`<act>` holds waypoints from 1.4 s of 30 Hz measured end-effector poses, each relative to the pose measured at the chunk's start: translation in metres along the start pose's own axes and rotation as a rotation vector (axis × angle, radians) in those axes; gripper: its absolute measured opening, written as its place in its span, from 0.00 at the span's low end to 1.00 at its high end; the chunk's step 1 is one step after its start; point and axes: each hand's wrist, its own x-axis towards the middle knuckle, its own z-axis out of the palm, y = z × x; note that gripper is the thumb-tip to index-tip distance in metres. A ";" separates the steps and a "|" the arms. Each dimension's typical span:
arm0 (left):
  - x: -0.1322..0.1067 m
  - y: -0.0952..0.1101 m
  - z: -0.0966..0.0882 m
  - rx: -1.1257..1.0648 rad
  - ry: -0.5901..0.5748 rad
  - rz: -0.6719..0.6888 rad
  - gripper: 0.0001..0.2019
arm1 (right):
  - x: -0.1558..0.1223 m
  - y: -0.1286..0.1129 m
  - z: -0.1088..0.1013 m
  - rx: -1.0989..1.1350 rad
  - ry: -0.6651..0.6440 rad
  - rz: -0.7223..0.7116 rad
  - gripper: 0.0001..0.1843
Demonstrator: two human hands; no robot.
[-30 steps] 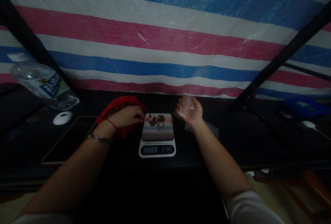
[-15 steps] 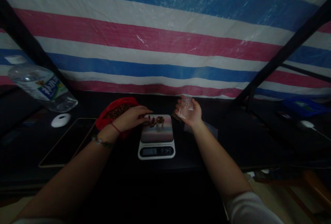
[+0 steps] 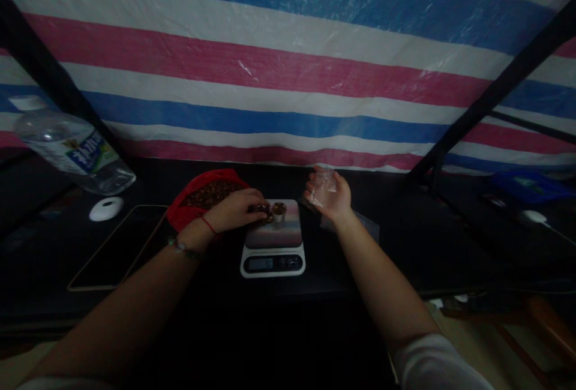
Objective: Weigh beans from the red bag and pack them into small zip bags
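On the black table stands a white digital kitchen scale [image 3: 294,234] with a lit display. A small cup [image 3: 279,217] holding brown bits sits on its plate, with loose brown dried pieces [image 3: 269,215] beside it. My left hand [image 3: 236,210] reaches over the plate's left side, fingertips pinched round some of these pieces. Behind that hand lies an open red bag [image 3: 177,217] full of similar pieces. Right of the scale, my right hand [image 3: 339,198] is palm up, fingers curled round a clear plastic bag [image 3: 324,186]. Something dark shows at this bag's lower end.
Left are a big water bottle [image 3: 76,147], a white mouse-shaped object [image 3: 106,209] and a dark tablet [image 3: 119,249]. A flat clear bag [image 3: 368,225] lies under my right wrist. A blue item [image 3: 531,186] sits far right. Striped sheeting [image 3: 288,78] hangs behind.
My left hand has shifted slightly right, and its fingers have closed in on the loose brown pieces on the scale. The right hand with the clear bag stays put.
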 end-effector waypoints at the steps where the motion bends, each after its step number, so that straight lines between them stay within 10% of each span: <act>1: 0.001 0.001 0.001 -0.006 0.000 0.002 0.14 | 0.000 0.000 0.000 0.000 0.000 0.002 0.18; 10: -0.008 -0.018 -0.025 0.206 0.124 -0.185 0.18 | -0.001 -0.001 0.000 -0.002 -0.014 -0.009 0.17; 17: -0.031 -0.061 -0.044 0.283 -0.123 -0.560 0.23 | -0.001 0.000 0.000 -0.012 -0.008 -0.009 0.17; 42: -0.021 -0.072 -0.026 0.297 -0.018 -0.613 0.18 | -0.001 0.000 0.000 -0.002 0.016 -0.005 0.17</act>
